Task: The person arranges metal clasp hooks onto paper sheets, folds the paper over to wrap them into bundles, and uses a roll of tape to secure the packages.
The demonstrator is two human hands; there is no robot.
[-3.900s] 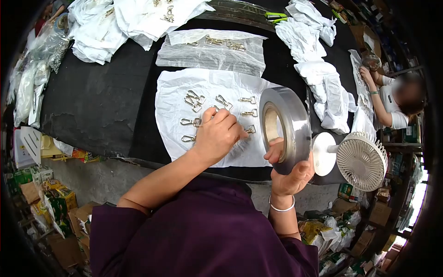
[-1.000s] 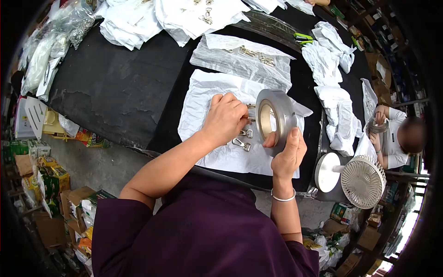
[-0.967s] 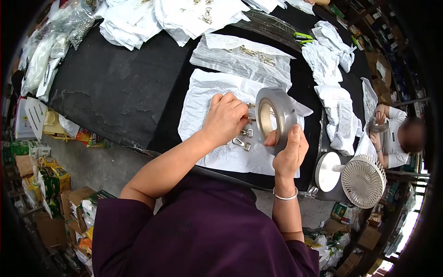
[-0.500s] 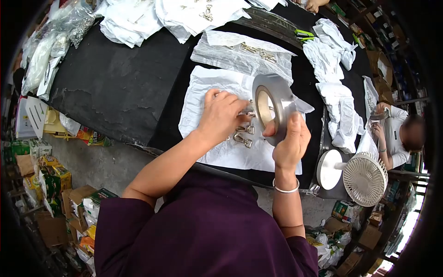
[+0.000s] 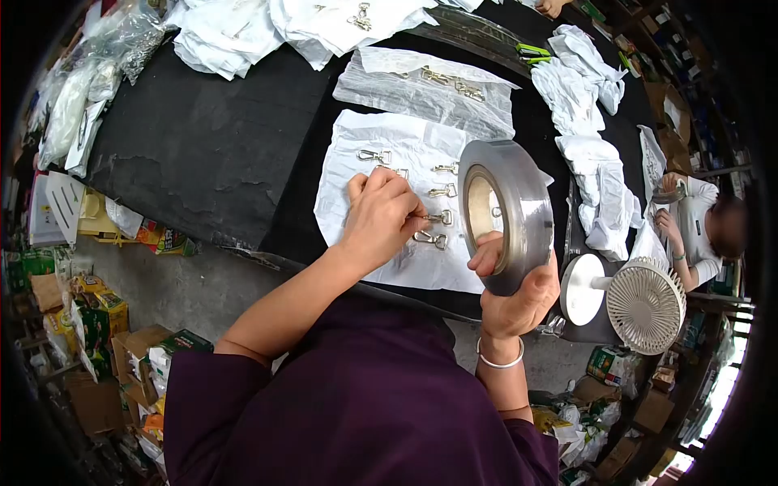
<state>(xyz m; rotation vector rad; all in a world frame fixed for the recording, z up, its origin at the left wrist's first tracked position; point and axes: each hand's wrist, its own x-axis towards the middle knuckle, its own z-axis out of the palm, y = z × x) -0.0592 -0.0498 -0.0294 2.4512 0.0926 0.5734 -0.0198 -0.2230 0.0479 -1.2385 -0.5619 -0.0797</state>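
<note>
My right hand (image 5: 523, 301) grips a big roll of shiny grey tape (image 5: 531, 212) from below, its fingers through the core. The roll is tilted up above a white sheet (image 5: 344, 211) of thin paper or plastic. On that sheet lie several small metal snap hooks, among them one at the upper left (image 5: 374, 155) and one near the front (image 5: 430, 240). My left hand (image 5: 379, 212) rests over the sheet's middle, thumb and fingers pinched at the end of a snap hook (image 5: 441, 217). Part of another hook shows behind its knuckles.
Behind lies a translucent wrapped sheet (image 5: 389, 93) with more hooks. White stacks (image 5: 231, 36) are at the back, crumpled white bags (image 5: 596, 190) to the right. A small white fan (image 5: 646, 306) stands at the right edge. A co-worker (image 5: 695, 231) sits beyond it.
My left hand has come slightly down from beside the roll, uncovering hooks at the upper part of the sheet. My right hand and the tape roll have shifted right and toward me.
</note>
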